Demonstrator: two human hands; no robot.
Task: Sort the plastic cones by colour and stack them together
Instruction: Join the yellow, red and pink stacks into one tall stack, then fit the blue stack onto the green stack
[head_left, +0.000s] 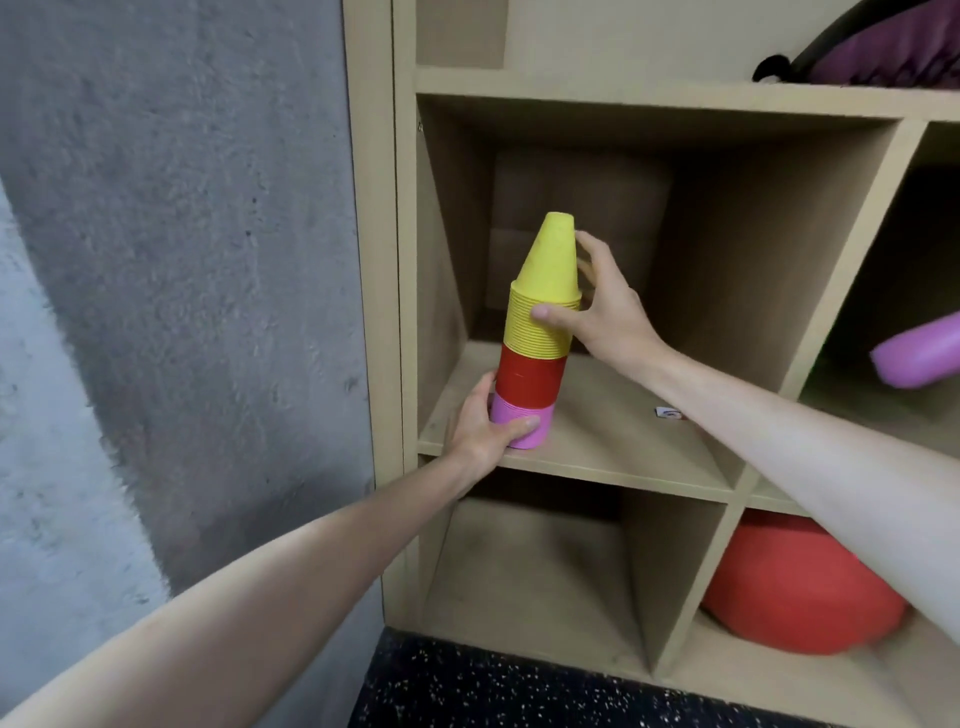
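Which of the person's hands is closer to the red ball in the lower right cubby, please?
Right. The right hand grips the yellow cones above the red ball; the left hand, holding the stack's pink base, is farther left.

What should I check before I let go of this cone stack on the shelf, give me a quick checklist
1. Colours grouped: yellow cones on top, red cones in the middle, pink cones at the bottom: ok.
2. Stack base on the shelf board: cannot tell, the left hand covers the bottom edge.
3. Stack upright: not ok, it leans slightly.
4. Base clear of the front edge: not ok, it sits close to the lip.
5. Right hand steadying the yellow section: ok.
6. Room behind in the cubby: ok.
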